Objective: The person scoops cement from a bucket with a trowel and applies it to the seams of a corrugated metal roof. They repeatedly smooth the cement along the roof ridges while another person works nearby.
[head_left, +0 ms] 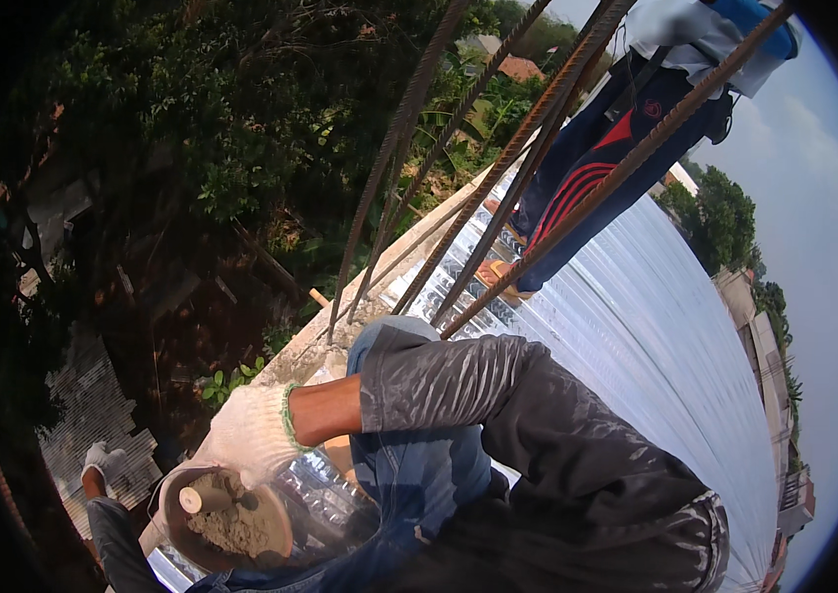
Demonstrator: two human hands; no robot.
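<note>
Right hand: the gloved right hand (246,432) reaches across from the dark sleeve (498,395) to the bucket; its grip looks closed at the bucket's rim, but the fingers are hidden behind the glove, so I cannot tell for certain what they clamp.
Left hand: a second gloved hand (103,460) shows at the near left, beside the bucket, fingers spread apart and holding nothing that I can see — whether it is the person's own left hand is not clear from this view.
Bucket: a small bucket (226,524) sits at the near left, just under the right hand, part filled with grey mortar (231,529).
Tool: a short wooden handle (204,499) stands in the mortar, its blade buried.
Setting: a concrete wall top (315,346) runs from near to far, with rusty rebar (508,158) rising from it; corrugated metal roofing (656,336) lies to the right.
Other person: someone in dark blue trousers with red stripes (597,168) stands far along the roof.
Risk: as I judge it, the bucket is at the edge of a high drop — a loose hold or a jolt could tip it over the side. The rebar ends near the sleeve could snag it.
</note>
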